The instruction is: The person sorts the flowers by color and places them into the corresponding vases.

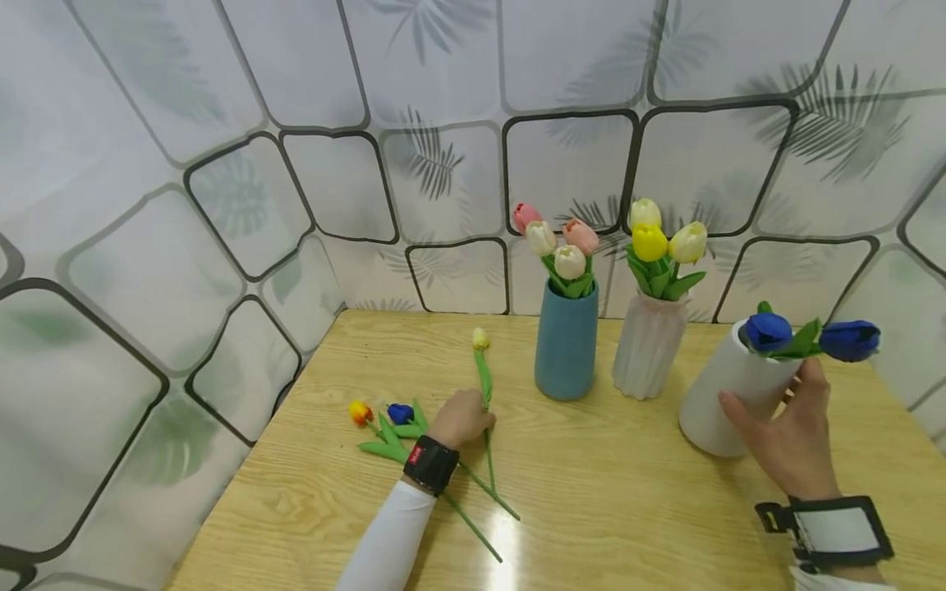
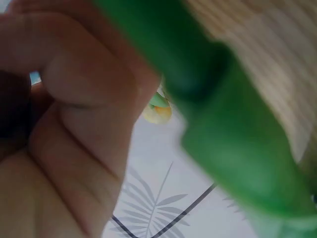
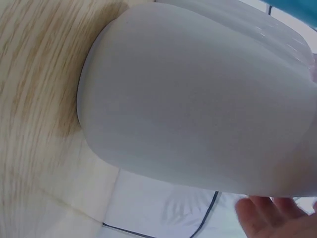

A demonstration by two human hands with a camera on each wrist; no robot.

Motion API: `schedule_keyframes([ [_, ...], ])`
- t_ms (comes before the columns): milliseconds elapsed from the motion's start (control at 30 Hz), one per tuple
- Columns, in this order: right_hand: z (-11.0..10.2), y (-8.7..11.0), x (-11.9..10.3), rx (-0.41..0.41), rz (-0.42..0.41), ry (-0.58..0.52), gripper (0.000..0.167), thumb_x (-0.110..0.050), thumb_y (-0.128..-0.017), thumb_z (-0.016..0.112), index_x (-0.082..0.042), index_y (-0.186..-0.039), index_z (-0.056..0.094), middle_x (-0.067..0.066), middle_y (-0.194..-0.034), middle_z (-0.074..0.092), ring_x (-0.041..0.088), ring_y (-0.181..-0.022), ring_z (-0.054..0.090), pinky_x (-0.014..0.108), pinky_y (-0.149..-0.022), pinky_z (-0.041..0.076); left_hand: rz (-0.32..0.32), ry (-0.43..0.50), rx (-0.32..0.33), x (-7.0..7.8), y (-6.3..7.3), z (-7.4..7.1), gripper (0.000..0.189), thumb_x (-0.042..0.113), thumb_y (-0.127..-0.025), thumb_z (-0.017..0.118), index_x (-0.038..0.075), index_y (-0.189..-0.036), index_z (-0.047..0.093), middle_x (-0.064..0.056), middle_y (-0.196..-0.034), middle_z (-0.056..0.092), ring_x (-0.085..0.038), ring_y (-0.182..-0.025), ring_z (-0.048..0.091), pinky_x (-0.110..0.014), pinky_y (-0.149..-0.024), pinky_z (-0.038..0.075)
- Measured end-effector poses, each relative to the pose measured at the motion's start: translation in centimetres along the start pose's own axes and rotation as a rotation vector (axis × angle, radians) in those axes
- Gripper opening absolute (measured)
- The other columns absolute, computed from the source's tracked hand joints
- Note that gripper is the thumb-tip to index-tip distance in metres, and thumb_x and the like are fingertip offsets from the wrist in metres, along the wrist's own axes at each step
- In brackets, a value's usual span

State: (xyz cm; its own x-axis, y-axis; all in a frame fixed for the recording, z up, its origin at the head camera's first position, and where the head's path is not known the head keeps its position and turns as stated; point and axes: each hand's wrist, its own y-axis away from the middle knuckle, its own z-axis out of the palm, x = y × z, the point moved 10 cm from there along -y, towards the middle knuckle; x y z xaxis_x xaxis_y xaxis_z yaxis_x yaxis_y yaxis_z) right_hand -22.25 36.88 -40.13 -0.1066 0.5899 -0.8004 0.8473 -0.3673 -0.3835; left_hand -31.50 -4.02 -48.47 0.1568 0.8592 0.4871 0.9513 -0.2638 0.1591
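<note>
My left hand (image 1: 461, 420) pinches the stem of a pale yellow tulip (image 1: 481, 339) lying on the table; in the left wrist view its fingers (image 2: 86, 64) are curled, with the yellow bloom (image 2: 157, 114) beyond. Under and beside that hand lie an orange-red tulip (image 1: 360, 413) and a blue tulip (image 1: 401, 414), their stems pointing toward the front. At the right, my right hand (image 1: 794, 435) grips a white vase (image 1: 727, 402), thumb in front and fingers round the far side. Blue tulips (image 1: 850, 341) lean out of its mouth. The vase's base touches the table in the right wrist view.
A teal vase (image 1: 566, 345) with pink and white tulips (image 1: 569, 261) stands at the back. Beside it is a ribbed pale vase (image 1: 649, 349) holding yellow and cream tulips (image 1: 650, 243). Patterned curtain (image 1: 443, 180) surrounds the wooden table (image 1: 606, 492) at the back and left.
</note>
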Motion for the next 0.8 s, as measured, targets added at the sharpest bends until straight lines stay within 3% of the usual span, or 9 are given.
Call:
schedule_keyframes([
  [67, -0.8, 0.3, -0.7, 0.118, -0.066, -0.044, 0.093, -0.02, -0.079, 0.078, -0.029, -0.151, 0.018, 0.004, -0.148, 0.026, 0.031, -0.136, 0.032, 0.05, -0.115, 0.025, 0.002, 0.04, -0.016, -0.2, 0.0, 0.0, 0.04, 0.006, -0.091, 0.065, 0.011, -0.057, 0.044, 0.005, -0.046, 0.036, -0.008, -0.038, 0.035, -0.021, -0.038, 0.027],
  [167, -2.4, 1.3, -2.2, 0.366, -0.243, -0.125, 0.072, -0.029, -0.075, 0.076, -0.012, -0.134, 0.037, -0.006, -0.138, 0.032, 0.014, -0.127, 0.032, 0.031, -0.107, 0.023, -0.018, 0.083, -0.043, -0.5, 0.0, 0.1, 0.042, 0.003, -0.089, 0.063, 0.011, -0.052, 0.047, 0.006, -0.04, 0.038, -0.007, -0.034, 0.037, -0.02, -0.035, 0.029],
  [300, -3.3, 3.2, -4.1, 0.607, -0.417, -0.175, 0.065, -0.049, -0.076, 0.069, 0.002, -0.107, 0.043, -0.006, -0.126, 0.04, 0.007, -0.117, 0.034, 0.03, -0.103, 0.024, -0.057, 0.146, -0.044, -0.8, 0.0, 0.1, 0.038, 0.002, -0.088, 0.06, 0.007, -0.051, 0.054, 0.004, -0.038, 0.044, -0.008, -0.032, 0.044, -0.02, -0.034, 0.033],
  [400, -3.2, 4.4, -5.5, 0.693, -0.487, -0.158, 0.052, -0.041, -0.08, 0.065, 0.006, -0.093, 0.045, 0.001, -0.108, 0.051, 0.01, -0.104, 0.042, 0.027, -0.096, 0.028, -0.065, 0.197, -0.014, -1.1, -0.1, -0.2, 0.033, -0.001, -0.087, 0.058, 0.002, -0.054, 0.058, 0.001, -0.038, 0.048, -0.009, -0.032, 0.047, -0.02, -0.034, 0.036],
  [533, -2.0, 6.0, -8.0, 0.656, -0.64, -0.091, 0.036, -0.025, -0.081, 0.056, 0.01, -0.075, 0.054, 0.022, -0.067, 0.056, 0.014, -0.065, 0.048, 0.011, -0.078, 0.032, -0.06, 0.301, -0.009, -1.5, -0.3, -0.2, 0.029, -0.003, -0.087, 0.058, -0.002, -0.059, 0.063, 0.0, -0.041, 0.052, -0.008, -0.033, 0.051, -0.021, -0.036, 0.041],
  [600, -0.8, 6.6, -9.3, 0.566, -0.738, -0.052, 0.036, -0.024, -0.084, 0.054, 0.008, -0.069, 0.058, 0.02, -0.057, 0.055, 0.018, -0.05, 0.043, 0.01, -0.061, 0.035, -0.062, 0.416, -0.044, -1.6, -0.5, 0.1, 0.027, -0.001, -0.091, 0.058, -0.005, -0.066, 0.066, -0.001, -0.045, 0.056, -0.008, -0.037, 0.055, -0.021, -0.04, 0.046],
  [700, 1.7, 7.1, -10.8, 0.398, -0.854, 0.007, 0.04, -0.028, -0.09, 0.051, 0.004, -0.069, 0.064, 0.011, -0.054, 0.057, 0.014, -0.044, 0.043, 0.016, -0.047, 0.034, -0.065, 0.635, -0.102, -1.5, -0.5, 0.5, 0.023, 0.003, -0.096, 0.059, -0.01, -0.079, 0.068, -0.004, -0.054, 0.063, -0.01, -0.044, 0.061, -0.024, -0.047, 0.053],
  [800, 3.9, 7.1, -11.7, 0.247, -0.906, 0.038, 0.041, -0.027, -0.094, 0.048, 0.003, -0.074, 0.068, 0.004, -0.058, 0.058, 0.01, -0.047, 0.045, 0.02, -0.043, 0.036, -0.078, 0.821, -0.15, -1.2, -0.5, 0.8, 0.022, 0.006, -0.099, 0.058, -0.014, -0.094, 0.066, -0.007, -0.064, 0.067, -0.011, -0.054, 0.066, -0.025, -0.055, 0.057],
])
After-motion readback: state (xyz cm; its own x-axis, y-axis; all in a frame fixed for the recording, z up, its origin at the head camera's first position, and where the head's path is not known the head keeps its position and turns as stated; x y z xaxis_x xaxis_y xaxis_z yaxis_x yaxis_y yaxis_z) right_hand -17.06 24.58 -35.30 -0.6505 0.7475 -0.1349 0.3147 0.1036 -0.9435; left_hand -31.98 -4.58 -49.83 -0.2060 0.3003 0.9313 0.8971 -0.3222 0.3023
